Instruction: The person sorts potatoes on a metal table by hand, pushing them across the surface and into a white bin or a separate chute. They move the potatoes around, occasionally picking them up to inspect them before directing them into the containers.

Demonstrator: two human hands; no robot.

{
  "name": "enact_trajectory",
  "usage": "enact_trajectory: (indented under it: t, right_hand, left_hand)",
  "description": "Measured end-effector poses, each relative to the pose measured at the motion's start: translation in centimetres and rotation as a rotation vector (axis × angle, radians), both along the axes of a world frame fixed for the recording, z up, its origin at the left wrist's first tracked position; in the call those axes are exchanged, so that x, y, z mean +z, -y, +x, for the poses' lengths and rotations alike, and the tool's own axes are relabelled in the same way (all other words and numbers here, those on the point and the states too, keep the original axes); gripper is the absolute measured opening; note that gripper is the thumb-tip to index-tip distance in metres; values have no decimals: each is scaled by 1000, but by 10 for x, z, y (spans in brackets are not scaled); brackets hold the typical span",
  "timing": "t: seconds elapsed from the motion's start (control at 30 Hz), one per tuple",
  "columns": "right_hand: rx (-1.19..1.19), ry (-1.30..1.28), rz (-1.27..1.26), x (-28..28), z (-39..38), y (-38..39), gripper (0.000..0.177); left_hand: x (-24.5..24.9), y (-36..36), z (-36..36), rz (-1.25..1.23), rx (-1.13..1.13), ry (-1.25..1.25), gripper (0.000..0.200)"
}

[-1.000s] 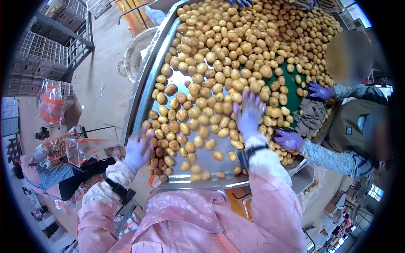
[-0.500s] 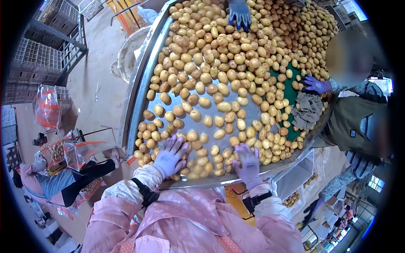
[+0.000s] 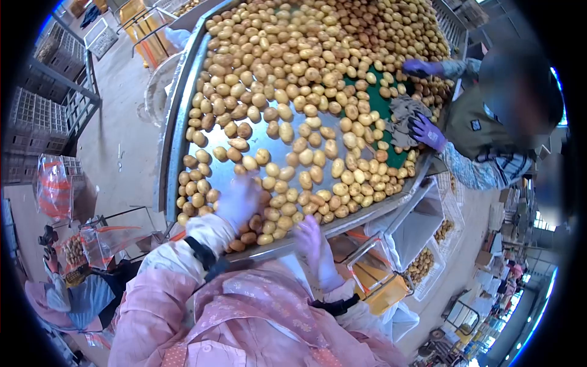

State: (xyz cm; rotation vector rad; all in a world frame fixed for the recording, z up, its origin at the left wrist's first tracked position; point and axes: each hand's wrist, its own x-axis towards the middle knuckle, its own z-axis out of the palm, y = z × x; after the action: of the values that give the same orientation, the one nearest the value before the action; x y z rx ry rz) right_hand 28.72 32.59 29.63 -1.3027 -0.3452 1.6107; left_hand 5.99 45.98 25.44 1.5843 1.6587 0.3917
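A broad spread of potatoes (image 3: 309,98) lies over the metal sorting table (image 3: 229,136). My left hand (image 3: 239,199), in a pale purple glove, is over the potatoes near the front edge; motion smears its fingers, and a few browner potatoes lie right beside it. At the table's front rim is my right hand (image 3: 313,244), gloved alike, with its fingers stretched out and nothing seen in them. The nearest potatoes are just beyond its fingertips.
Across the right side, a co-worker in purple gloves (image 3: 429,132) touches a grey cloth (image 3: 406,119) on a green mat (image 3: 379,98). White-lined crates (image 3: 413,214) and a yellow container (image 3: 382,287) stand below the right edge. Another person (image 3: 85,300) is at lower left.
My view has turned, shifting the table left. My right hand has drawn back from the potatoes to the rim; my left has moved further in. The co-worker's hand now touches the cloth.
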Motion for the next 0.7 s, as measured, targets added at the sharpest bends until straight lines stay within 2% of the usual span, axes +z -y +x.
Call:
enact_trajectory:
  t: [0.03,0.07,0.1,0.13,0.17,0.23,0.27,0.3,0.33,0.37,0.4,0.43,0.47,0.5,0.53,0.57,0.63,0.67,0.7]
  right_hand:
    - [-223,-377,-122,9,-5,4,49]
    - [-90,-126,-124,10,-1,7,48]
    - [46,125,-113,8,8,4,47]
    - [55,285,-165,9,33,3,43]
    - [67,440,-228,10,57,2,39]
    - [-313,753,37,-33,191,50,33]
    - [-331,1013,-51,-19,264,68,37]
    - [-302,1471,-128,-11,314,81,38]
    - [-325,1924,-311,-3,364,94,39]
    - [-260,2572,-508,-3,382,103,37]
    - [187,2540,-694,-8,377,94,39]
    - [639,2437,-855,-23,368,77,41]
    - [574,2319,-646,-28,327,45,44]
    - [323,2132,-196,-29,264,1,48]
    - [232,1932,143,-22,192,-41,52]
    - [248,1834,360,-22,121,-72,55]
    - [664,1665,156,-76,29,-94,74]
    - [540,1861,341,-105,-12,-91,76]
    - [750,1839,320,-96,-41,-95,76]
  left_hand:
    - [28,17,30,-118,-253,80,39]
    - [50,32,53,-230,-504,157,41]
    - [39,58,64,-13,-547,235,45]
    - [20,75,71,205,-585,313,49]
    - [4,73,62,265,-678,189,52]
    - [-20,76,12,365,-850,-52,57]
    - [-24,68,-21,472,-874,30,58]
    - [-26,66,-56,454,-943,-71,55]
    - [-29,71,-87,459,-877,-53,54]
    - [-47,75,-112,507,-818,-94,51]
    - [-28,72,-119,411,-761,-192,46]
    - [-28,70,-118,403,-621,-185,42]
    - [-27,67,-118,393,-482,-183,39]
    - [-19,58,-102,382,-374,-154,36]
    - [-12,51,-84,459,-350,-117,36]
    - [-8,46,-63,401,-373,-77,36]
    - [-8,43,-28,376,-449,-10,38]
    - [-13,50,-19,408,-503,15,40]
    - [-20,66,-21,382,-630,-147,44]
